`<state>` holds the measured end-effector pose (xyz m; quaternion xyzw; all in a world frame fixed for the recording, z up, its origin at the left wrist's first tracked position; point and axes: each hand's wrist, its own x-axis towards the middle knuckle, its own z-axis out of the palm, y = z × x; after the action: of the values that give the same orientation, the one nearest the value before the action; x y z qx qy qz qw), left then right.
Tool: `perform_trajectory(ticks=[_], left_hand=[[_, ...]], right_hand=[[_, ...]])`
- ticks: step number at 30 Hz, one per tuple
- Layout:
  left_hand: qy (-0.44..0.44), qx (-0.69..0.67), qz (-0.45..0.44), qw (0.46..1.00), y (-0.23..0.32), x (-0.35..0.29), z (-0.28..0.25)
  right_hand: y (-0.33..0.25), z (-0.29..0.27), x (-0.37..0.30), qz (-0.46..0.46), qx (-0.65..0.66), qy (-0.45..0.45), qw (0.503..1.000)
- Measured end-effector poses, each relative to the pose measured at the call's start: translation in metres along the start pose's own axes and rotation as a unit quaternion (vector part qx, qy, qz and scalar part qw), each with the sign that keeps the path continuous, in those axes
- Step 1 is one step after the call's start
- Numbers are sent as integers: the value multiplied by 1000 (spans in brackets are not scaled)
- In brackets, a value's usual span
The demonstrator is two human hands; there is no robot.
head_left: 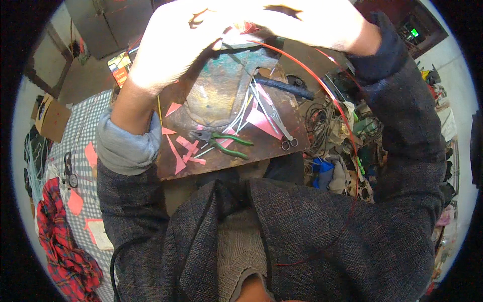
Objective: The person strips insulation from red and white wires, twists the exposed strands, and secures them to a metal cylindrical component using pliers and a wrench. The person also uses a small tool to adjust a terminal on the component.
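Head view: both bare hands raised at the far edge, brought close together and badly overexposed. Left hand (173, 48) – fingers bent, thumb toward the middle; right hand (312, 24) reaches in from the other side. Between them, at the grip, a small red bundle (245, 27) shows. How far each hand is closed cannot be told under the glare, nor which one carries the bundle. A red wire (329, 93) leaves from just beside the grip, arcs out to the right under the right hand and comes back toward the body.

Nearer the body than the grip: brown board (294, 113), on it a stained, rounded pad (216, 90). Right of the pad, a black rod (284, 87); closer to the body, thin white sticks (245, 108), scissors (283, 130) and pink scraps (264, 123). Green-handled pliers (215, 141) lie at the pad's near end.

Left of the grip and well apart – checked cloth (85, 126) with eyeglasses (72, 178). To its right and nearer the body, coiled cable (318, 121).
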<state>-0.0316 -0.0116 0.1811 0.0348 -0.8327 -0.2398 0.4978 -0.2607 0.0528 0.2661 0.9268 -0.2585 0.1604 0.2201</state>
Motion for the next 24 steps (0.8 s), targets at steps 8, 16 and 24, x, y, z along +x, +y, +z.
perform_trajectory(ticks=[8,16,24], left_hand=[[-11,-12,-58,998,-7,-2,-4],[-21,-131,-16,991,-4,3,1],[-20,-37,-80,996,-7,-3,-5]], right_hand=[[11,-5,3,-49,-48,-10,998],[4,-21,0,-150,-125,14,981],[22,14,22,-178,25,102,978]])
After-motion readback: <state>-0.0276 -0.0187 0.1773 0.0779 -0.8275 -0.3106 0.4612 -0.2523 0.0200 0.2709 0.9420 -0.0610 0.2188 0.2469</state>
